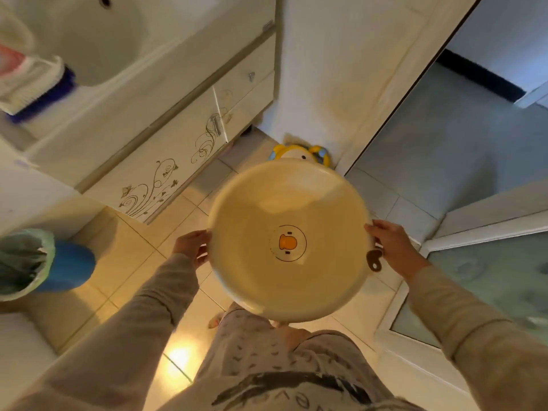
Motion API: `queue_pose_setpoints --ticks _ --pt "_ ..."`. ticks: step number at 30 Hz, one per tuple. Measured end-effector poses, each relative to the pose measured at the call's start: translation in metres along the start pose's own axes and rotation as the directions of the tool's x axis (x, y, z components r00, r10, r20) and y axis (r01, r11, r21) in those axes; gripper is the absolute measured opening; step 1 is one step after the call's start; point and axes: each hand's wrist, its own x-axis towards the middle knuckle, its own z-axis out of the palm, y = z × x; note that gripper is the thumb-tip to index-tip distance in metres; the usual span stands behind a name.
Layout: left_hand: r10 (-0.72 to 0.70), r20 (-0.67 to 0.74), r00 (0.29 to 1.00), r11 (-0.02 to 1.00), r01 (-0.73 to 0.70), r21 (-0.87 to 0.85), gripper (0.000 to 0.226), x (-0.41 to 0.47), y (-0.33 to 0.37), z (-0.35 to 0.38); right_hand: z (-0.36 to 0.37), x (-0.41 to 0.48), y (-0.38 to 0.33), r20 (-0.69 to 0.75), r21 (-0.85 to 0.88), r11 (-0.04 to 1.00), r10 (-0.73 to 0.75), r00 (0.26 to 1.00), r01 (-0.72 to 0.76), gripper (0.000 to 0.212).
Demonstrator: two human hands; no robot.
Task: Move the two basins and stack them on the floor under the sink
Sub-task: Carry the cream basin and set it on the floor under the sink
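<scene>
The cream basin (289,241) is held in the air above the tiled floor (118,262), in front of the person's body and to the right of the vanity cabinet (166,161). The basin is empty; an orange duck emblem (287,242) inside a circle is printed at its centre. A brown hanging tab (374,261) projects from its right rim.

The left hand (192,246) grasps the left rim, fingers curled under the edge. The right hand (391,247) grasps the right rim, thumb on top and fingers below.

A yellow and blue object (299,152), possibly the second basin, stands on the floor against the wall just beyond the held basin; most of it is hidden, so its contents cannot be determined.

The sink (98,46) sits in the vanity top at upper left and holds nothing visible. A blue bin (68,266) lined with a pale green bag (26,259) stands on the floor at left; its contents cannot be identified.
</scene>
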Motion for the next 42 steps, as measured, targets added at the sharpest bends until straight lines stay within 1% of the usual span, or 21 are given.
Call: queue_pose_setpoints --ticks 5,12,16,18,21,24,27,28,31,34,37,40,42 --pt "-0.027 -0.056 0.998 0.998 0.024 -0.062 0.013 -0.001 0.001 0.022 -0.003 0.044 -0.035 0.092 -0.068 0.998 -0.005 0.996 0.011 0.033" --pt "-0.059 -0.107 0.992 0.988 0.042 -0.150 0.035 0.025 0.021 0.040 0.018 0.098 -0.077 0.144 -0.129 0.992 0.017 0.989 0.002 0.037" --pt "-0.086 -0.141 0.986 0.976 0.055 -0.211 0.040 0.040 0.034 0.045 0.035 0.123 -0.103 0.172 -0.147 0.989 0.027 0.985 -0.001 0.038" --pt "-0.106 -0.153 0.983 0.969 0.067 -0.239 0.041 0.044 0.038 0.046 0.043 0.134 -0.114 0.186 -0.189 0.982 0.028 0.982 0.008 0.038" --pt "-0.114 -0.152 0.982 0.960 0.069 -0.272 0.037 0.050 0.046 0.044 0.060 0.150 -0.129 0.178 -0.240 0.971 0.026 0.984 0.017 0.035" --pt "-0.118 -0.182 0.976 0.951 0.059 -0.304 0.027 0.051 0.049 0.039 0.082 0.163 -0.140 0.213 -0.303 0.952 0.032 0.977 0.035 0.035" --pt "-0.173 -0.219 0.960 0.920 0.078 -0.385 0.014 0.047 0.045 0.031 0.106 0.176 -0.148 0.258 -0.345 0.938 0.048 0.965 0.045 0.035" --pt "-0.194 -0.228 0.954 0.910 0.088 -0.406 0.014 0.046 0.041 0.028 0.114 0.181 -0.149 0.275 -0.368 0.928 0.051 0.960 0.056 0.035" --pt "-0.266 -0.244 0.932 0.876 0.128 -0.466 0.019 0.043 0.028 0.021 0.140 0.197 -0.149 0.340 -0.453 0.885 0.057 0.939 0.110 0.034" --pt "-0.345 -0.250 0.905 0.829 0.168 -0.534 0.029 0.040 0.011 0.017 0.165 0.217 -0.144 0.389 -0.542 0.822 0.061 0.919 0.175 0.035" --pt "-0.393 -0.260 0.882 0.793 0.182 -0.581 0.036 0.043 -0.006 0.018 0.188 0.235 -0.136 0.435 -0.619 0.750 0.082 0.897 0.232 0.037" --pt "-0.394 -0.331 0.857 0.808 0.152 -0.569 0.042 0.048 -0.015 0.026 0.206 0.252 -0.131 0.485 -0.686 0.664 0.112 0.867 0.298 0.032" --pt "-0.427 -0.387 0.817 0.824 0.175 -0.539 0.044 0.053 -0.020 0.033 0.215 0.261 -0.125 0.513 -0.728 0.596 0.145 0.846 0.339 0.028"
